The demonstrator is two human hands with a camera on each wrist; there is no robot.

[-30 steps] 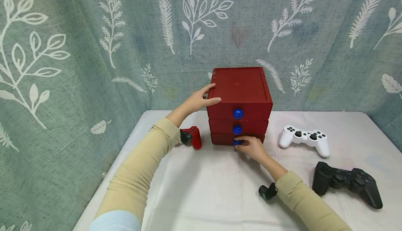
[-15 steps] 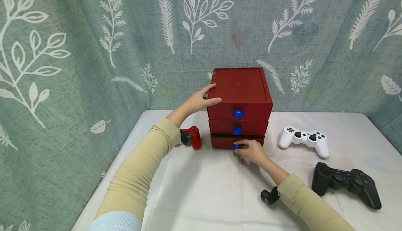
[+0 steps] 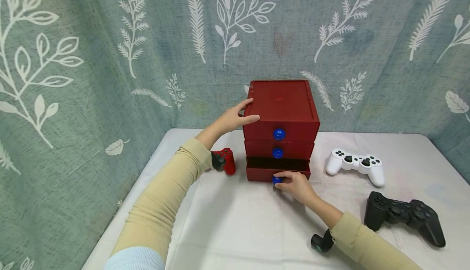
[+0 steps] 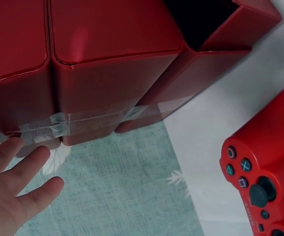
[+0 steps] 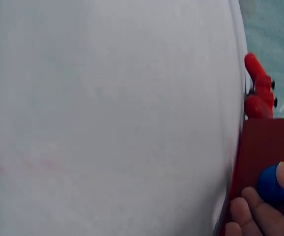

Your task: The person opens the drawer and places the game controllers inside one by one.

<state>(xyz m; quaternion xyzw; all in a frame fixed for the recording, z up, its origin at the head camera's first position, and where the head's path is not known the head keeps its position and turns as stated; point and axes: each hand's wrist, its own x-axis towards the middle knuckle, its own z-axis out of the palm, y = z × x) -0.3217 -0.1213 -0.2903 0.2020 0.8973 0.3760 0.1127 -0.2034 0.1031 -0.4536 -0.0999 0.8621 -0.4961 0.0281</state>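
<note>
A red three-drawer box (image 3: 280,100) with round blue knobs stands toward the back of the table. Its bottom drawer (image 3: 260,175) is pulled partway out, showing a dark inside in the head view. Thumb and fingers of my right hand (image 3: 298,188) pinch the bottom blue knob (image 5: 271,186). My left hand (image 3: 232,119) lies against the box's upper left side, thumb over the top edge and fingers spread; the left wrist view shows those fingers (image 4: 31,167) straight beside the strip of clear tape. The upper two drawers are closed.
A red game controller (image 4: 265,162) lies left of the box, partly behind my left wrist. To the right are a white controller (image 3: 355,163) and, nearer, a black controller (image 3: 404,213). A green leaf-patterned curtain (image 3: 205,58) hangs behind the white-covered table (image 3: 235,221).
The bottom drawer has slid out toward me from closed, drawn by my right hand on its knob. My left hand has stayed at the box's upper left side.
</note>
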